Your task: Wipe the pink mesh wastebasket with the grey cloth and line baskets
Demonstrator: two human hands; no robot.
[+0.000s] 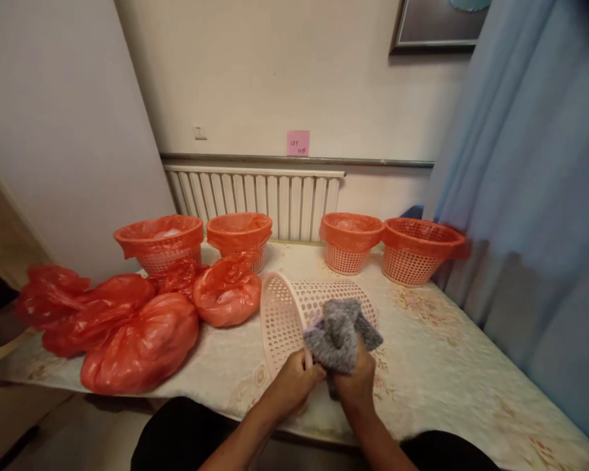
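A pale pink perforated plastic basket (279, 327) lies on its side on the table, its mouth facing left. My left hand (298, 379) grips its rim at the near edge, fingers closed. In my right hand (357, 379) is a bunched grey cloth (341, 330), held against the outer side of the basket near the rim. The cloth hides part of the basket's wall and some of my right fingers.
Red-bag-lined baskets (160, 245), (239, 239), (351, 245), (417, 252) stand along the back. Filled, tied red plastic bags (142, 343) crowd the left side. A floral cloth covers the table (451, 366). Behind are a radiator (285, 199) and a blue curtain (530, 196).
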